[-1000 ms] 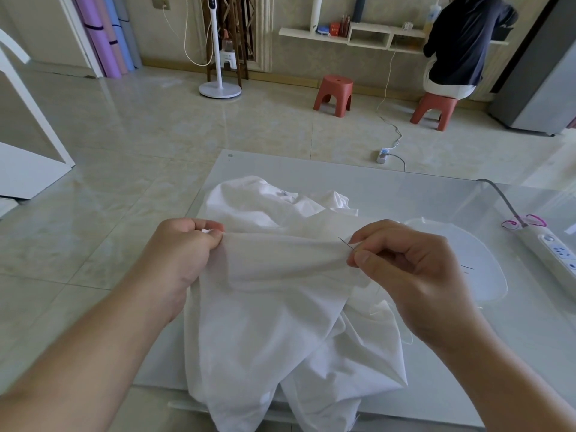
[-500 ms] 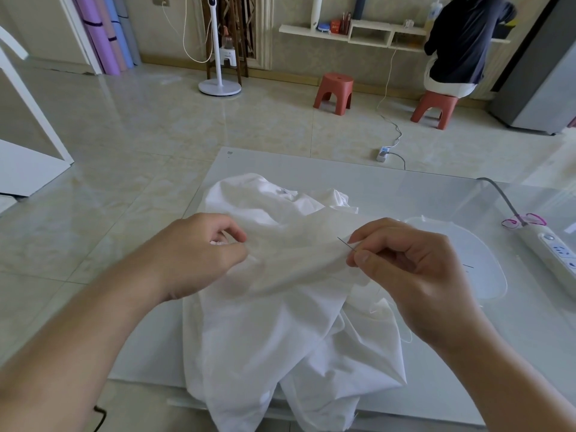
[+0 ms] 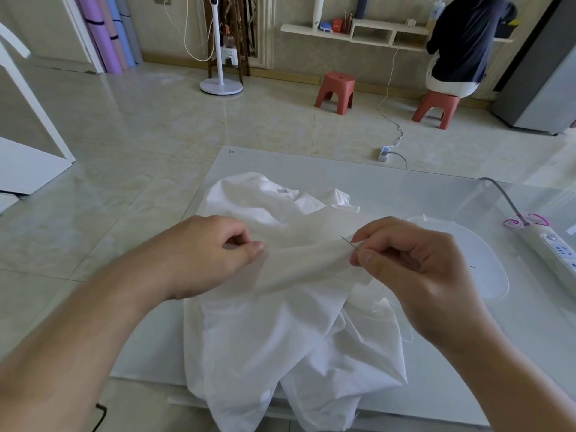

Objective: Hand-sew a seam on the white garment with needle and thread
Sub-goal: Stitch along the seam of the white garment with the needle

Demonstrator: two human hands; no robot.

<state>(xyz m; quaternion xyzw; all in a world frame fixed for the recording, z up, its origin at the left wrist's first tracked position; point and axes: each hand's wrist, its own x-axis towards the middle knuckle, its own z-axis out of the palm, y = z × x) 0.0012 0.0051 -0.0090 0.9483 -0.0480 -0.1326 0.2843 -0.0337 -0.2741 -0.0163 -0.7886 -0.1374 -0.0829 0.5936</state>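
Sliding toward three o'clock along the white garment (image 3: 280, 322), the left hand (image 3: 202, 254) pinches its fold taut while the right hand (image 3: 414, 275) pinches the needle (image 3: 349, 243) ready to stitch.

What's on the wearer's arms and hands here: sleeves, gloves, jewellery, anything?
Nothing worn that shows. Both forearms are bare up to the frame edge, with no sleeve or cuff in view. The left hand and right hand are bare: no gloves, and no rings, watch, bracelets or thimble visible. Fingernails look short and unpainted.
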